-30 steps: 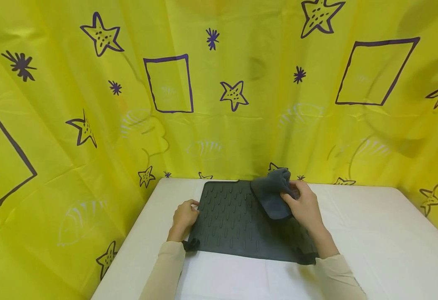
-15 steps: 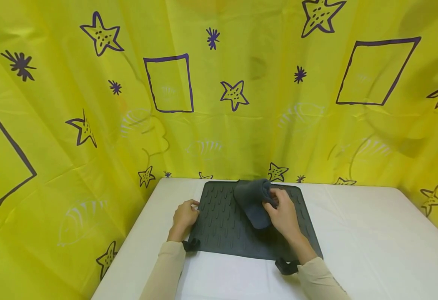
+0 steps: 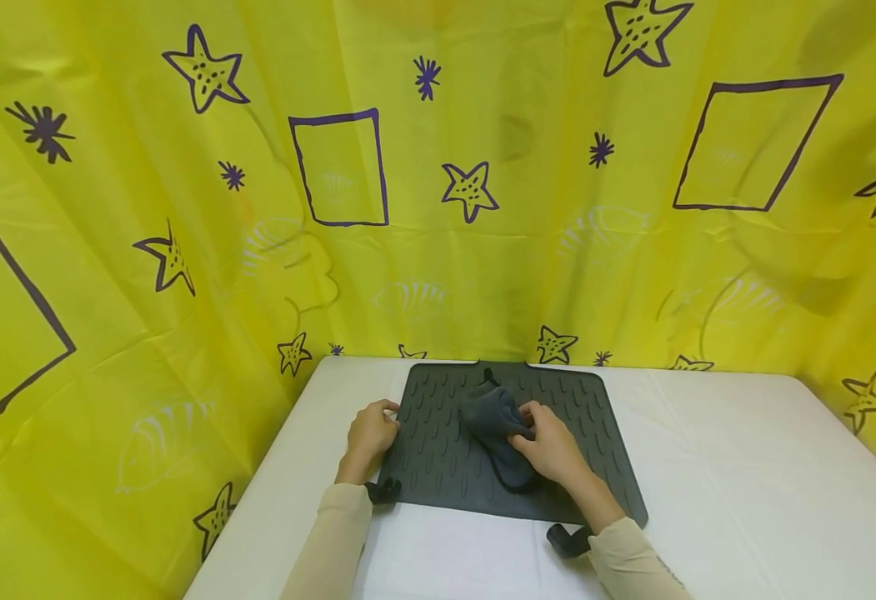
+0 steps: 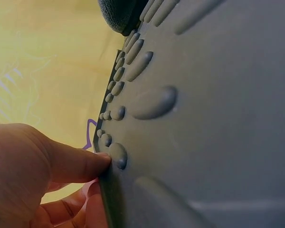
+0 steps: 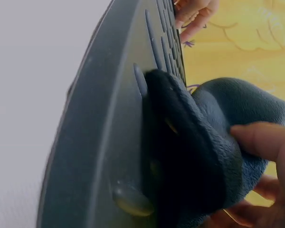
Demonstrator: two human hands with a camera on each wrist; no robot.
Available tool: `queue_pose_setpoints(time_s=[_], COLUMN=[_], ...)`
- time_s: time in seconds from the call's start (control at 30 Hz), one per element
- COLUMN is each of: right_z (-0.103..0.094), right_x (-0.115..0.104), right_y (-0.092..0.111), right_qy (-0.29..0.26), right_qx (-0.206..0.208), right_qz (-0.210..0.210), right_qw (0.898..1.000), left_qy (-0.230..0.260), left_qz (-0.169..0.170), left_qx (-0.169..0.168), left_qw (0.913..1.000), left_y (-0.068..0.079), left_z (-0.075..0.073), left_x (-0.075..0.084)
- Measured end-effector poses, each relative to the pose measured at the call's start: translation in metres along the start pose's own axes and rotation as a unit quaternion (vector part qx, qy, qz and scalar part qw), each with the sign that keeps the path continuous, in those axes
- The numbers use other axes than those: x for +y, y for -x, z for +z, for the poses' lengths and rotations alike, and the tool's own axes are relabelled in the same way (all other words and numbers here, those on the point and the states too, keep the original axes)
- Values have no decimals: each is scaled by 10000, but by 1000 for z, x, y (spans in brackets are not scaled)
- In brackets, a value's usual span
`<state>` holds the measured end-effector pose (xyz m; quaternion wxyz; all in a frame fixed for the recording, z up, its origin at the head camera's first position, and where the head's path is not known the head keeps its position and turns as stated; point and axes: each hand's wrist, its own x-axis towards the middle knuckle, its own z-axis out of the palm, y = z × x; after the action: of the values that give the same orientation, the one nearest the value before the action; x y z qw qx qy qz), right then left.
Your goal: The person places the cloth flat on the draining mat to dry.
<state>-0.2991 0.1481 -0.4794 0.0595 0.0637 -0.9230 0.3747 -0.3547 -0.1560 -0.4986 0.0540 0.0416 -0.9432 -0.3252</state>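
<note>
A dark grey rubber mat (image 3: 438,458) with raised oval ridges lies on the table. My left hand (image 3: 368,435) holds its left edge; in the left wrist view the thumb (image 4: 80,161) presses on the mat's top face at the rim, with the other fingers curled below. Near the middle of the mat is a folded dark blue-grey plush cloth (image 3: 492,412), bunched up, with a small black loop at its far end. My right hand (image 3: 558,450) pinches the cloth between thumb and fingers from the right. The right wrist view shows its lower fold against the ridges.
A white-covered table (image 3: 723,467) extends to both sides of the mat. Behind and to the left hangs a yellow curtain (image 3: 438,275) printed with starfish. Black straps (image 3: 568,540) show at both wrists.
My right hand has brought the cloth leftward and nearer to me over the mat, and the mat's right side has come into view. My left hand stays at the left edge.
</note>
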Motion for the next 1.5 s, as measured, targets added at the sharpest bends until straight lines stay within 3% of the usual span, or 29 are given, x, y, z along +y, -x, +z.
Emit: queue_pose_setpoints(time_s=[0.2,0.37,0.5,0.7,0.8,0.9,1.07,1.2,1.37,1.5], right_z=[-5,-20,-36,-54,-61,-64,-64,-62,-61,-60], right_x=[3,9,14,25,28,31,35,37,36,36], right_y=[1,0,-1,-3,-3,-2,-2,-3,-2,-2], right_qy=[-56,-224,-375,-338,-186,-54,370,564,637,566], right_qx=[-571,-1180,-1360,-1101,-986,-930,-896,-981,-1180,-1480], right_qz=[-239,-453,-696,-643,-571,-472,-355,-126,-11,-236], right_qw=[9981,9917,9876,9913,9933,9945,9947,9935,9910,9871], left_qy=[-53,21,70,187,78,-50,-191,-460,-1091,-1531], left_qz=[20,156,515,1372,1726,2065,2644,2949,3114,3150], left_qx=[-32,-51,21,-92,-360,-834,-1656,-2050,-2166,-2126], left_qw=[10000,9999,9986,9903,9843,9749,9499,9321,9188,9122], left_y=[1,1,5,15,20,27,41,54,67,74], left_z=[-1,-2,-6,-11,-9,-5,7,21,41,51], left_x=[2,5,13,38,51,65,88,104,115,120])
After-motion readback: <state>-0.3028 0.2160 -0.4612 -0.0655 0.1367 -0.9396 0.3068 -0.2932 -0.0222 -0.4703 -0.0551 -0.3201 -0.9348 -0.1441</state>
